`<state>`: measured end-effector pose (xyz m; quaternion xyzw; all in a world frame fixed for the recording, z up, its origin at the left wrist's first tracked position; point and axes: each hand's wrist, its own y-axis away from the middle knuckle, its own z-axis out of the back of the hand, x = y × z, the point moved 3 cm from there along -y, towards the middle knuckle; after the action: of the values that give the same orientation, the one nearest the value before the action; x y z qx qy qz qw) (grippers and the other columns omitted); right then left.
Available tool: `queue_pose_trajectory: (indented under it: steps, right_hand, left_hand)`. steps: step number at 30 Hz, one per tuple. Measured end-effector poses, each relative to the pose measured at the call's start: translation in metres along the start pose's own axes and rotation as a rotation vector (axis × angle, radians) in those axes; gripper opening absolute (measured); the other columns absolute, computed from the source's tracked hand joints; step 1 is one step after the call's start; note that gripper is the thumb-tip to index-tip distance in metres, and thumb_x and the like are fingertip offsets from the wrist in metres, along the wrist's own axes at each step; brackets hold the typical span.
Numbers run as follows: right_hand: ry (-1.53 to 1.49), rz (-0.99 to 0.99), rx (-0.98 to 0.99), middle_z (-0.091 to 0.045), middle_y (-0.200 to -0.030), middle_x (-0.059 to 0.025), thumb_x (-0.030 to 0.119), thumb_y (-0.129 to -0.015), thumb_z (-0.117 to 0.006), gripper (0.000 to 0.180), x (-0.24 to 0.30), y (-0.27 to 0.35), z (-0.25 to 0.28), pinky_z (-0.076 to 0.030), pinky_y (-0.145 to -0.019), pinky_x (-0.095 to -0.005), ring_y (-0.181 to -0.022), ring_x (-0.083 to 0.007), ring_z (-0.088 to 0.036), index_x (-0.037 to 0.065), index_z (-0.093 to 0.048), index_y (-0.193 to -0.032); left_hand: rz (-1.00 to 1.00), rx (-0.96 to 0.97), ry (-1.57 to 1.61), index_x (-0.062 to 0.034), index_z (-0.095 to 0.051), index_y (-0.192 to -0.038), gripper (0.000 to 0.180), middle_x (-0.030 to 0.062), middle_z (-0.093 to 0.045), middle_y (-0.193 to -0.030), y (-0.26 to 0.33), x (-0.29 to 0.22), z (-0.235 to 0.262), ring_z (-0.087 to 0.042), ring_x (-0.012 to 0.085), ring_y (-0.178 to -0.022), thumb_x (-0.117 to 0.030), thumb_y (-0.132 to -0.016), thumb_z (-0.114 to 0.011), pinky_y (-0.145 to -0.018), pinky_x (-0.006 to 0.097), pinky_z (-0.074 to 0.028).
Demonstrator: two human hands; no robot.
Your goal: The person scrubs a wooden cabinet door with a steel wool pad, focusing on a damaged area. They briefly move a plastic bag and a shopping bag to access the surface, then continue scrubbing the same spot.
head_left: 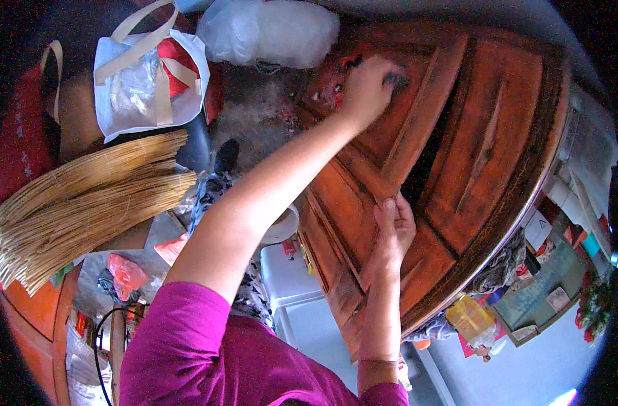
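Note:
A reddish-brown wooden cabinet (488,128) with worn panels fills the right side. One framed door (417,111) stands ajar, a dark gap along its side. My left hand (368,91) reaches far over this door, its fingers closed round a small dark wad (395,80) against the panel. Whether the wad is cloth or a scrubber I cannot tell. Nearer to me, my right hand (394,230) pinches the door's lower corner, thumb on the face and fingers round the edge.
At the back left stand a white tote bag (150,81) and a large clear plastic bundle (268,32). Bundled straw-coloured stalks (92,196) lie at the left, above a pink plastic bag (126,276). A yellow-labelled bottle (470,318) and clutter sit beyond the cabinet's right edge.

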<state>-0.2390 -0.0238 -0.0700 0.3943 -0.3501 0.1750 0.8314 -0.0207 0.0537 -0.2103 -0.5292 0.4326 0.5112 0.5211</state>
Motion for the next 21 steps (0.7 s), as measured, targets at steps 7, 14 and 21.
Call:
queue_pose_trajectory:
  steps: [7, 14, 21]
  right_hand:
    - [-0.027, 0.027, 0.021, -0.07, -0.116, -0.0072, 0.012, -0.097, -0.069, 0.035, -0.006, -0.001, -0.002, -0.05, -0.095, -0.0293, -0.104, -0.0138, -0.064, 0.0, -0.063, -0.129]
    - [-0.041, 0.016, -0.027, -0.069, -0.119, -0.0077, 0.018, -0.096, -0.071, 0.04, -0.002, -0.002, 0.006, -0.051, -0.094, -0.0303, -0.105, -0.0142, -0.063, 0.0, -0.063, -0.13]
    - [-0.035, 0.004, 0.0, -0.069, -0.118, -0.0073, 0.02, -0.094, -0.074, 0.041, -0.002, 0.002, -0.005, -0.05, -0.096, -0.0317, -0.104, -0.0144, -0.063, 0.0, -0.064, -0.129]
  left_hand:
    - [-0.033, 0.076, -0.026, -0.0046, -0.071, -0.1, 0.027, 0.0171, -0.066, -0.103, 0.04, -0.006, 0.017, -0.061, 0.0404, -0.104, 0.009, -0.077, -0.063, -0.096, 0.048, -0.047]
    - [0.023, 0.162, 0.054, -0.0059, -0.071, -0.102, 0.036, 0.0143, -0.065, -0.099, 0.098, -0.003, 0.027, -0.062, 0.037, -0.101, 0.013, -0.072, -0.064, -0.092, 0.044, -0.049]
    - [0.009, -0.149, -0.065, -0.0063, -0.071, -0.1, 0.027, 0.0166, -0.067, -0.102, -0.035, 0.011, -0.019, -0.062, 0.0387, -0.101, 0.006, -0.077, -0.065, -0.088, 0.047, -0.05]
